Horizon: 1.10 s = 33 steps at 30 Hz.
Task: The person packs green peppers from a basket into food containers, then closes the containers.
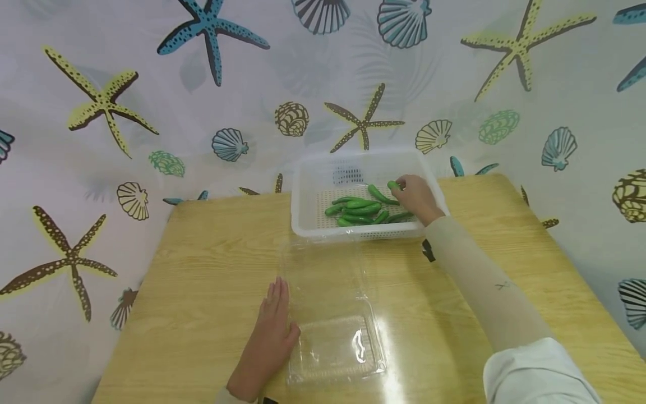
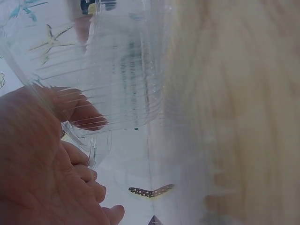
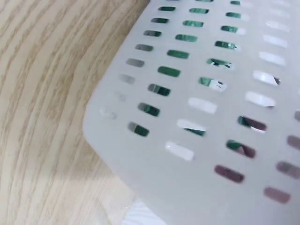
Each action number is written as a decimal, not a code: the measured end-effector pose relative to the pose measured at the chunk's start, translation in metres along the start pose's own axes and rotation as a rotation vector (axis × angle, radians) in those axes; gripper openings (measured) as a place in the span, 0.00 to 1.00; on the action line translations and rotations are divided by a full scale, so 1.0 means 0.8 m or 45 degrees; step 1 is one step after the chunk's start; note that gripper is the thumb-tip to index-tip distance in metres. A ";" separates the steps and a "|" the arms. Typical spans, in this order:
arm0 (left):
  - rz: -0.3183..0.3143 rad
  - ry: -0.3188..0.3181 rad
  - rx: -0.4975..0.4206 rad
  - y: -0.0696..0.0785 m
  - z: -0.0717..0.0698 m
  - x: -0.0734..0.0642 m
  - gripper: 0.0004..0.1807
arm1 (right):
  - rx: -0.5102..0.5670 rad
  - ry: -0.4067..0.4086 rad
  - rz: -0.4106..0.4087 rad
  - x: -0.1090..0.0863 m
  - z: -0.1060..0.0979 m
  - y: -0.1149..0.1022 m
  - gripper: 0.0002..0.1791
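Observation:
My right hand [image 1: 415, 197] is inside the white perforated basket [image 1: 301, 216], pinching a green chili pepper [image 1: 393, 185] near the basket's right side. Several more green chili peppers [image 1: 364, 210] lie loosely on the basket floor. The right wrist view shows mostly the basket's slotted wall [image 3: 117, 150], with bits of green and the hand through the slots. A clear plastic clamshell container [image 1: 333, 348] lies opened out in front of the basket. At its left edge rests my left hand [image 1: 272, 328], fingers extended forward and thumb touching the clear plastic side [image 2: 126, 84].
The wooden table [image 1: 217, 269] carries everything. Behind and on both sides hangs a cloth [image 1: 242, 101] printed with starfish and shells. The clamshell's far end lies close to the basket's front wall.

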<state>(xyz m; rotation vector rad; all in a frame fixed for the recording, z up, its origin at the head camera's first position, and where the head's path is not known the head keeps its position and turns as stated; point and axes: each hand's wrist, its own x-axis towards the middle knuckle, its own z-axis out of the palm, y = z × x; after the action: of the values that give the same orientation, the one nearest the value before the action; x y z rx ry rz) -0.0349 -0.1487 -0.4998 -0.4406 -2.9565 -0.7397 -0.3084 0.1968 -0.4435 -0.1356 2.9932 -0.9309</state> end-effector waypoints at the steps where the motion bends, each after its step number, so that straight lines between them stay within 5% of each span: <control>1: 0.004 -0.002 -0.002 0.000 0.000 0.000 0.45 | 0.028 0.042 -0.024 -0.001 -0.002 -0.001 0.23; 6: 0.021 0.009 -0.007 0.001 -0.002 0.002 0.45 | 0.148 0.150 -0.136 -0.011 -0.018 -0.015 0.22; 16: -0.012 0.005 -0.022 0.004 0.002 0.002 0.45 | 0.227 0.145 -0.377 -0.066 -0.035 -0.062 0.18; 33: -0.023 -0.029 -0.038 0.007 -0.001 0.003 0.45 | 0.090 -0.186 -0.730 -0.178 -0.012 -0.123 0.15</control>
<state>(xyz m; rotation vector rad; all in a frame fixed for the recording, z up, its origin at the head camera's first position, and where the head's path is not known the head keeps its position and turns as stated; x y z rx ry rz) -0.0354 -0.1436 -0.4966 -0.4273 -2.9780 -0.7867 -0.1587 0.1337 -0.3829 -1.0505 2.8148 -0.9943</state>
